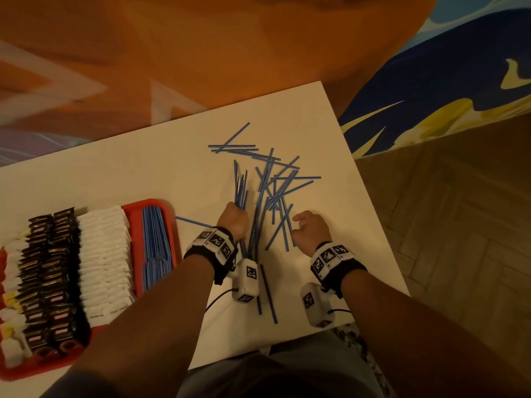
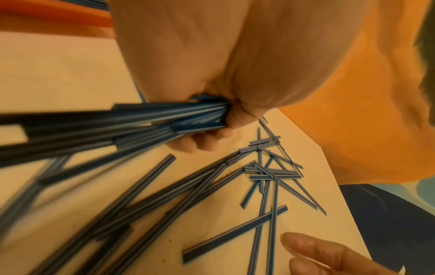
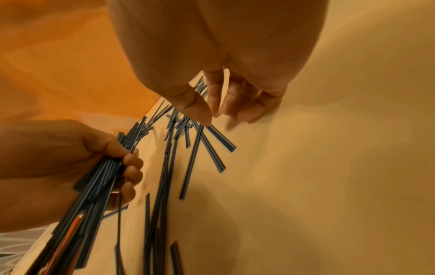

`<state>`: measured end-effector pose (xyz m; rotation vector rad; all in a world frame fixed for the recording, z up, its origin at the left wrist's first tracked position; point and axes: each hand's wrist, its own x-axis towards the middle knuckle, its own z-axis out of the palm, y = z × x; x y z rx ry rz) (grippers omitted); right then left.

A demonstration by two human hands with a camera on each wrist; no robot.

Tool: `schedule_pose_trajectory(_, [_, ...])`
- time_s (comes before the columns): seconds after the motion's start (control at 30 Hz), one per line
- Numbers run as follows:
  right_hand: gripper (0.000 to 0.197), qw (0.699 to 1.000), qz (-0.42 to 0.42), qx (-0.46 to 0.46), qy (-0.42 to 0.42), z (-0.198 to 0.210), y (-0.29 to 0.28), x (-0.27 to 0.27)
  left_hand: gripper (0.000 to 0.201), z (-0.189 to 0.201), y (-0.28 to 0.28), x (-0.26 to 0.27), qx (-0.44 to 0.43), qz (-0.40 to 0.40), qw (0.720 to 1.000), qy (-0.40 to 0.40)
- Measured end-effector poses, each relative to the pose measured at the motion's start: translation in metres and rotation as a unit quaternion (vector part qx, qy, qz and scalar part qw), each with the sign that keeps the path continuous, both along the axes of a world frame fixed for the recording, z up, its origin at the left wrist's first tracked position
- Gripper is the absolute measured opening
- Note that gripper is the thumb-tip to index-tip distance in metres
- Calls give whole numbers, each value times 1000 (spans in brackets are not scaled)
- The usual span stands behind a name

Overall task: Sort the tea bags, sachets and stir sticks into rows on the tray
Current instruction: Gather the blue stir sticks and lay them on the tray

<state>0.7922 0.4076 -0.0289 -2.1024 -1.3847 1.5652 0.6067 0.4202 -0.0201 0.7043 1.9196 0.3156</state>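
Observation:
My left hand [image 1: 236,218] grips a bundle of blue stir sticks [image 1: 240,185] upright over the white table [image 1: 178,173]; the left wrist view shows the fingers [image 2: 207,143] curled round the bundle [image 2: 141,119]. Right of it, many loose stir sticks [image 1: 277,182] lie criss-crossed. My right hand [image 1: 307,226] hovers at the pile's near right edge; its thumb and fingers [image 3: 200,111] point down at the table and hold nothing. The red tray [image 1: 149,205] at the left holds rows of dark sachets [image 1: 48,277], white tea bags [image 1: 105,259] and blue stir sticks [image 1: 156,242].
One stick [image 1: 192,222] lies between the tray and my left hand. Two more sticks [image 1: 268,294] lie near the front edge under my left wrist. The table's right edge [image 1: 373,196] drops to a wooden floor; orange fabric lies beyond the far edge.

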Motion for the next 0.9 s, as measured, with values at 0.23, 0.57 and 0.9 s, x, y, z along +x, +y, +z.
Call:
schedule_pose_trajectory(0.23, [35,999,35,-14,-19,8,5,-1,19,7,-14,-9,35,71,995,-60])
schedule_pose_trajectory(0.57, [42,985,-97,-63,124,37,38,-55,16,31,-41,-5,107,-44,991,-70])
schedule_pose_trajectory(0.9, [20,888,-251,-132,361,69,36,-91,17,48,-57,-8,127,-91,983,-101])
